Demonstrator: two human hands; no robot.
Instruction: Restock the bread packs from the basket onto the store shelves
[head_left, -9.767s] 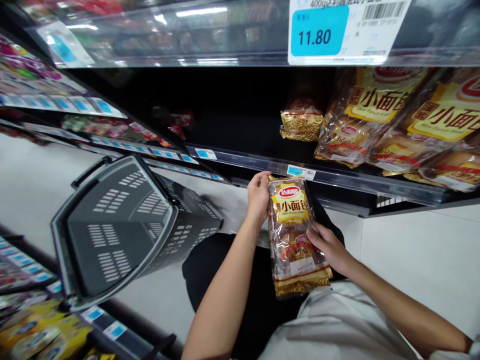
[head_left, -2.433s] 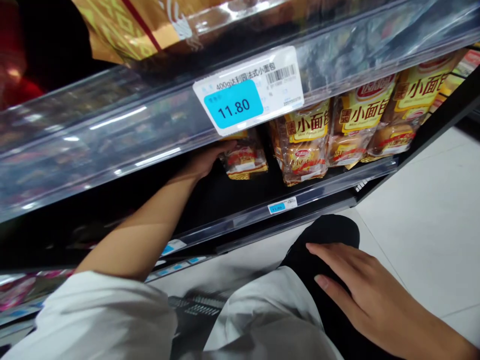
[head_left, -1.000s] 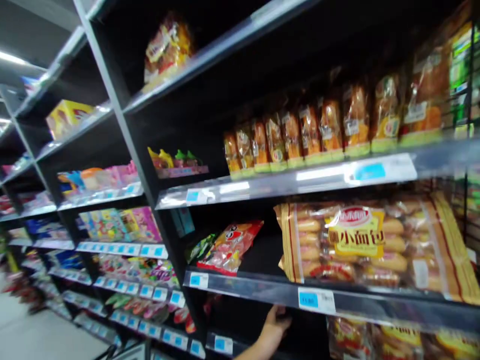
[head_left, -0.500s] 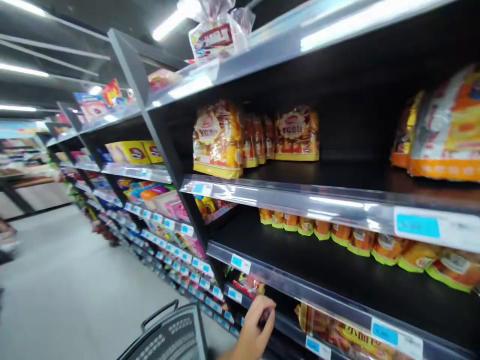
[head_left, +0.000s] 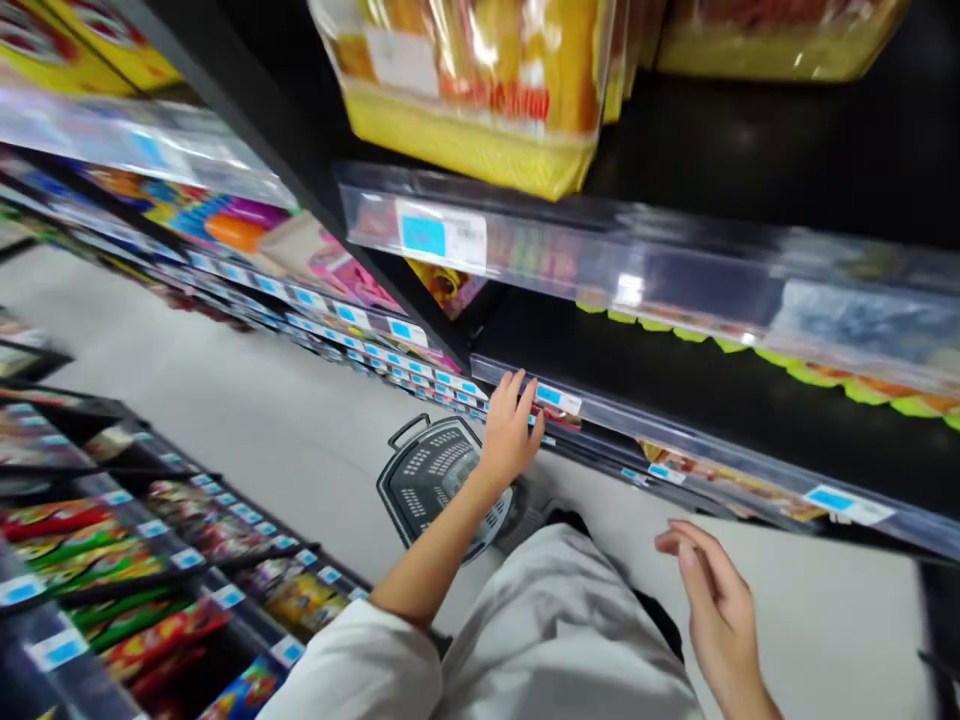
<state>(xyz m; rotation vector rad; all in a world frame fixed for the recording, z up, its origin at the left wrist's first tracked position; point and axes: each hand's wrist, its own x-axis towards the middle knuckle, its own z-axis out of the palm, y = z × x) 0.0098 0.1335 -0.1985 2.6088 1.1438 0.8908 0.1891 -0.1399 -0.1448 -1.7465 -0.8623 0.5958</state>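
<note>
My left hand reaches forward with its fingers spread, at the front edge of a dark shelf. It holds nothing that I can see; whether the fingertips touch the shelf edge I cannot tell. Lower right, my right hand hangs in the air, its fingers loosely stretched and nothing in them. Below and partly behind my left forearm, a dark grey shopping basket with a handle stands on the floor. Above the hands, a clear bag of bread with a yellow base sits on a higher shelf.
Price tags line the shelf fronts. Green-edged packs stand in a row on the shelf below the bread. Behind me to the left, another rack holds colourful snack bags. Grey floor runs between the racks.
The view has tilted down and come closer to the shelves. The one hand seen earlier was curled by a lower shelf; now both hands show with fingers extended, and the whole basket is lower in sight.
</note>
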